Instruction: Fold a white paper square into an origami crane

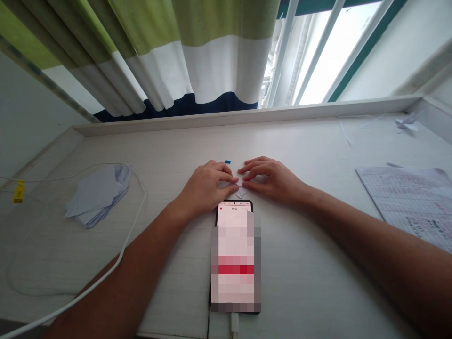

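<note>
A small piece of folded white paper lies on the white table just beyond the top edge of a phone. My left hand pinches its left side between thumb and fingertips. From the right, my right hand closes its thumb and index finger on the same paper, with its other fingers stretched forward. The fingertips of both hands almost meet and cover part of the paper. A tiny blue piece rests just beyond my left fingers.
A stack of white paper sheets sits at left, with a white cable looping over it and across my left forearm. Written sheets lie at right, paper scraps at back right. A raised ledge borders the table's back beneath the curtain.
</note>
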The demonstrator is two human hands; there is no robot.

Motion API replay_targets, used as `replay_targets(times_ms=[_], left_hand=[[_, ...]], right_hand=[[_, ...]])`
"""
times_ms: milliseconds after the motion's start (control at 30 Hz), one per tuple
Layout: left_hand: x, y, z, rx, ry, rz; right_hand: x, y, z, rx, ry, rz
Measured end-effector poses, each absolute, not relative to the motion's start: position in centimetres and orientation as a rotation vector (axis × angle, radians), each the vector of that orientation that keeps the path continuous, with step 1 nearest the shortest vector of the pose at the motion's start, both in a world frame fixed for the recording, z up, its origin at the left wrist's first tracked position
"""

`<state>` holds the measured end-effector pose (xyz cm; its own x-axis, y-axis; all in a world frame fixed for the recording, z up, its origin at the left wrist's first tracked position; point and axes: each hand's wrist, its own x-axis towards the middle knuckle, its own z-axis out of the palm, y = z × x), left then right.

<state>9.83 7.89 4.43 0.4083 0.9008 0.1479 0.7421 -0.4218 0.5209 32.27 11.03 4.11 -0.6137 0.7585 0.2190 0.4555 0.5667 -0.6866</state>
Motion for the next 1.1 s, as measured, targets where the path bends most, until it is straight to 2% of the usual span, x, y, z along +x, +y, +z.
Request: replay_targets(times_ms=[467,900,1100], left_hand=[[9.8,7.6,4.6,2.365,1.506,0.463],[9.8,7.3,4.8,2.35,1.53,0.384],[9.8,7.2,5.1,2.396,1.531,0.363]], right_hand=[[32.2,11.2,4.2,-1.028,-2.225,0.925],[32.5,11.0,4.6,-0.985,-2.472,0.701],[33.3,10.9,4.2,-1.002,-2.303,0.782]])
